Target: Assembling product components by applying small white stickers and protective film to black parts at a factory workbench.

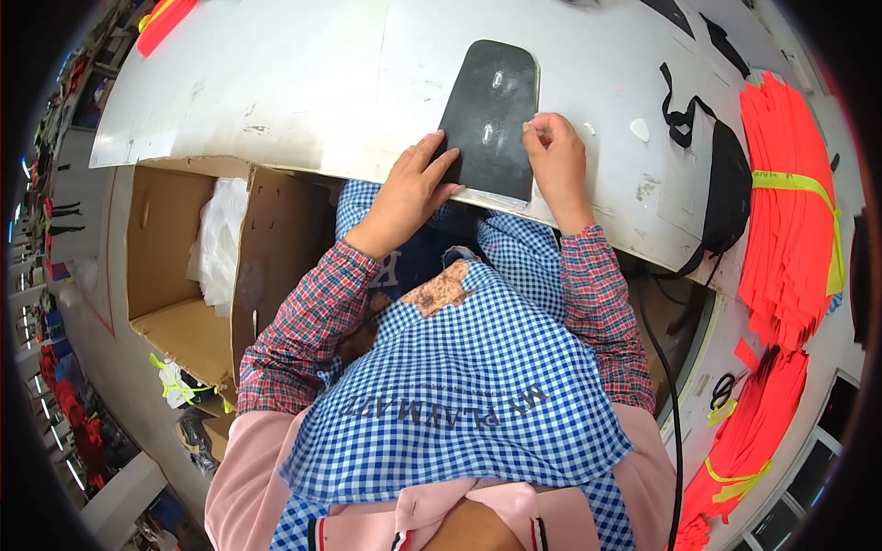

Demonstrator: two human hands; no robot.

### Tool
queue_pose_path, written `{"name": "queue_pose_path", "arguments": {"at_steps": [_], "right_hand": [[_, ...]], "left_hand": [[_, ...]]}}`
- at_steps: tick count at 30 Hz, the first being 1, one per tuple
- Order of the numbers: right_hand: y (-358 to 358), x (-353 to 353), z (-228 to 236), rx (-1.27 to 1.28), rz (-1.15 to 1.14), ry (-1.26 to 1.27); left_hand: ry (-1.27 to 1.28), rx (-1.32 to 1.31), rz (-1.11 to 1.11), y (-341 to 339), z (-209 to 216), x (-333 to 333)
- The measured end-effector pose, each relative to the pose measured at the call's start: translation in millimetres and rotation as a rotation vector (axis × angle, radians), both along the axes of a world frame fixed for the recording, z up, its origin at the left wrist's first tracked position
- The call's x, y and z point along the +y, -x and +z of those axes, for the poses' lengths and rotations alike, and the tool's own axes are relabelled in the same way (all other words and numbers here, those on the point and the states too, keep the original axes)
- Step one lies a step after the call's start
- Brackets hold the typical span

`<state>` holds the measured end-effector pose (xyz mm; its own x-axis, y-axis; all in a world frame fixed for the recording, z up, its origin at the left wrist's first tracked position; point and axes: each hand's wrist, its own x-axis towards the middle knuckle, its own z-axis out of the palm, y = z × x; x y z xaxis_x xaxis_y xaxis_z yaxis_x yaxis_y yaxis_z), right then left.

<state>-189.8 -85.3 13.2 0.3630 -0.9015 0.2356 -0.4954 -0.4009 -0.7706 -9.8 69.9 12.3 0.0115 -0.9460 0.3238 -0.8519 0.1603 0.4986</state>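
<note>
Item: black flat panel [489, 118], rounded at its far corners, laid flat on the white counter [276, 83] at the near edge, directly in front of the person. Two pale oval marks are seen on its face.

Left hand [411, 188]: laid palm-down with fingers [439, 162] extended and spread, pressed on the panel's left edge and the counter beside it. Nothing is gripped; the panel appears to be steadied against sliding.

Right hand [555, 156]: fingers curled closed at the panel's right edge, near its middle. A small pale thing seems to be pinched at the fingertips, but what it is cannot be told.

Containers: an open cardboard box [184, 266] is set below the counter's edge at the person's left, within reach; white crumpled plastic or sheet material [220, 239] is held in it, the rest of the interior showing bare card.

Other stock on the counter: bundles of orange-red cut pieces [790, 211], stacked at the right and bound with yellow-green bands [790, 180], presumably to keep counts together; a black pouch with strap [726, 184] between the bundles and the panel; a further red piece [165, 20] at the far left corner.

A blue checked apron [459, 395] is worn over plaid sleeves.
</note>
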Motion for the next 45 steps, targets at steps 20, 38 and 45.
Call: {"name": "queue_pose_path", "arguments": {"at_steps": [20, 38, 45], "right_hand": [[3.6, -2.7, -10.1, -0.112, -0.027, -0.011], [0.5, -1.6, -8.8, -0.133, -0.063, -0.004], [-8.2, 5.6, 5.0, -0.148, -0.016, -0.163]], "left_hand": [[-0.051, -0.108, 0.051, -9.5, -11.6, -80.5], [-0.071, -0.139, 0.088, -3.4, -12.8, -79.7], [-0.014, -0.16, 0.101, -3.5, -15.0, -79.5]]}}
